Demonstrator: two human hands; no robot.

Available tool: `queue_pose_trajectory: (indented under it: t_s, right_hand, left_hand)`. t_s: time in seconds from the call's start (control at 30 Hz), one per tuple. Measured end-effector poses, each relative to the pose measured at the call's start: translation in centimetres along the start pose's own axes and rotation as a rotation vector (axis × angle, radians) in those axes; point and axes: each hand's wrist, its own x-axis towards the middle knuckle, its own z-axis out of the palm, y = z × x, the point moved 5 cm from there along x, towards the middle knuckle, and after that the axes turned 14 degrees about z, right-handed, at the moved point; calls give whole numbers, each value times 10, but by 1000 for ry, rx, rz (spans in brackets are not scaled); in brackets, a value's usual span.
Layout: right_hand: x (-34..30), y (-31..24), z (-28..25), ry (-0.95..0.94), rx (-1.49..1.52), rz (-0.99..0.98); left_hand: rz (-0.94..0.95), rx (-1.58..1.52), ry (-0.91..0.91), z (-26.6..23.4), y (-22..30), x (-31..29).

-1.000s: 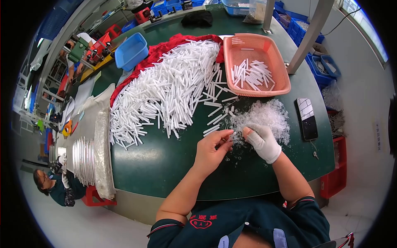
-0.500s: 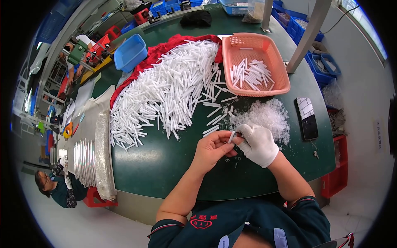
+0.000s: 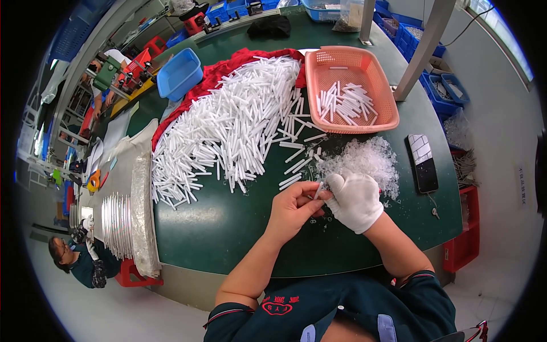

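Between the fingertips of my bare left hand (image 3: 289, 210) is a short white plastic tube (image 3: 320, 190), tilted upward. My right hand (image 3: 356, 200), in a white glove, is closed right against the tube's upper part; what lies inside its curled fingers is hidden. Just beyond the gloved hand spreads a pile of clear plastic scraps (image 3: 370, 162). A large heap of similar white tubes (image 3: 233, 119) covers a red cloth (image 3: 242, 56) at the left, with several loose ones beside it. Farther off, an orange plastic basket (image 3: 390, 117) holds more white tubes.
On the green table (image 3: 211, 239), a phone (image 3: 422, 162) with a key lies at the right. A blue bin (image 3: 181, 74) stands beyond the heap. Metal posts (image 3: 424, 54) rise behind the basket. Another person (image 3: 85, 259) works at the far left beside stacked rods (image 3: 117, 225).
My gloved right hand has tipped slightly and closed in over the tube, covering more of it. My left hand has barely shifted.
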Motion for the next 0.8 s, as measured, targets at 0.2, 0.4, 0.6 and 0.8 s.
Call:
queue_pose_trajectory:
  t_s: [0.2, 0.4, 0.6, 0.8]
  right_hand:
    - [-2, 0, 1, 15, -80, 4]
    - [-3, 4, 1, -75, -4, -8]
    - [-1, 12, 3, -145, 157, 52]
    - [3, 21, 6, -192, 464, 129]
  left_hand:
    - [64, 94, 4, 0, 1, -1]
    - [116, 199, -74, -3, 3, 1]
    - [-10, 85, -94, -2, 3, 2]
    - [97, 177, -21, -4, 5, 6]
